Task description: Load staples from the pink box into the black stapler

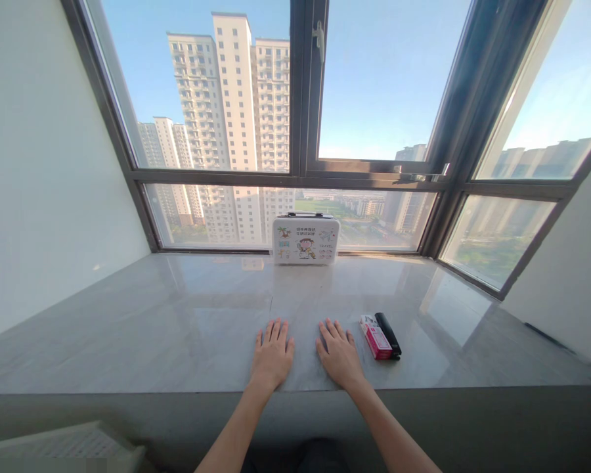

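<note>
"Where are the hands?"

"The left hand (272,356) and right hand (341,355) lie palm down near the front edge of the sill (128,335), fingers straight and a little spread, holding nothing."

"And the things?"

"A small box (377,343), red and white, lies just beside the right hand, on the side toward the sill's right end. What looks like a black stapler (388,334) lies along it, apparently touching. A white case (306,242) stands upright at the back edge."

"Which step is this?"

"A resting, ready position, I'd judge."

"What would a next move call for?"

"For the box, probably the right hand lifting, shifting right and narrowing its fingers; the case needs a longer reach."
</note>
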A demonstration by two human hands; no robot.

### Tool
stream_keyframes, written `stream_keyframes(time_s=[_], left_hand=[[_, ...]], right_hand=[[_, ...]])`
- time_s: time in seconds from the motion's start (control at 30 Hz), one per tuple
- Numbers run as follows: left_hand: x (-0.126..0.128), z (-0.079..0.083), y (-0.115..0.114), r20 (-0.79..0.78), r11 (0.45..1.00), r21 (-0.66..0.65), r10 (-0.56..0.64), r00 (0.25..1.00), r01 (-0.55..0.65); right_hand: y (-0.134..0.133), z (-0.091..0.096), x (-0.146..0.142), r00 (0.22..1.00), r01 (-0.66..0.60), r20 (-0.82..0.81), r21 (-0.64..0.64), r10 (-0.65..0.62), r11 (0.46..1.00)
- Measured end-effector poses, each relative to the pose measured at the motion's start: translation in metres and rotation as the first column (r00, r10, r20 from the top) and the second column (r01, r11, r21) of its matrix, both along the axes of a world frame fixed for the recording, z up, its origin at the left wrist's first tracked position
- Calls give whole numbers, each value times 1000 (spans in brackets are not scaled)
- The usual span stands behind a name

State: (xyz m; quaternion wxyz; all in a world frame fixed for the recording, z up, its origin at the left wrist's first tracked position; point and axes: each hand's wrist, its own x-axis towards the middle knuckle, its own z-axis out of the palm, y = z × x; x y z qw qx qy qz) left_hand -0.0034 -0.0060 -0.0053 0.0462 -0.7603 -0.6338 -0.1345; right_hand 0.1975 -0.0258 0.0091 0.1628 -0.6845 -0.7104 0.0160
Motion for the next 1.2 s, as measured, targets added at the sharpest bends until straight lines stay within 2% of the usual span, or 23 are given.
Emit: stream_keyframes(time_s=[0.37, 0.93, 1.2], left_hand=[[-2, -5, -1, 40, 1000, 21, -21, 999, 20], [-1, -2, -6, 10, 1000, 21, -11, 1000, 11], [-1, -2, -8, 6, 999, 33, -15, 1000, 14]], right_hand=[[-1, -1, -3, 1000, 12, 5, -11, -11, 1000], [0, -10, -3, 999, 1, 37, 16, -2, 1000], [0, -9, -4, 999, 13, 53, -31, -11, 999]])
